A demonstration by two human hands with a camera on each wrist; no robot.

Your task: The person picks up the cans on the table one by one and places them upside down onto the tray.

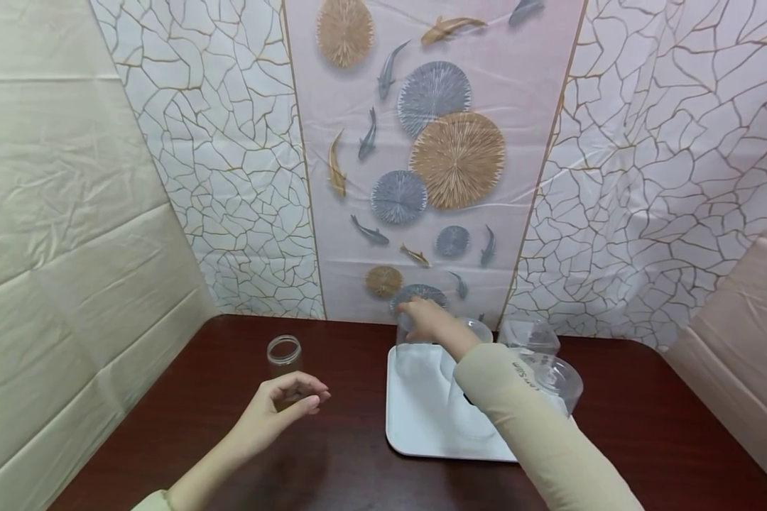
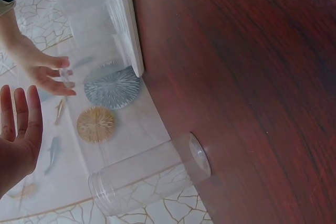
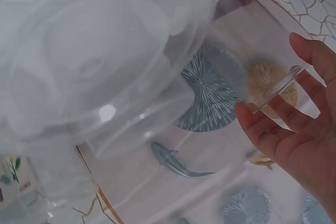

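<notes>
My right hand (image 1: 427, 319) reaches to the back left of the white tray (image 1: 415, 433). Its thumb and fingers curve round the rim of a tall clear jar (image 1: 410, 344); the right wrist view shows that rim (image 3: 278, 91) edge-on among the fingers. My left hand (image 1: 281, 408) hovers above the table, fingers loosely bent, holding nothing. Just beyond it, a second clear jar (image 1: 284, 351) stands upright with its mouth uncovered. The left wrist view shows this jar (image 2: 147, 177) sideways, with the left hand (image 2: 18, 135) beside it.
Other clear containers (image 1: 559, 383) stand on the tray's right side, partly behind the right sleeve (image 1: 537, 426). A clear boxy container (image 1: 529, 335) is at the back right. The dark wooden table (image 1: 345, 468) meets a patterned cloth backdrop (image 1: 243, 213).
</notes>
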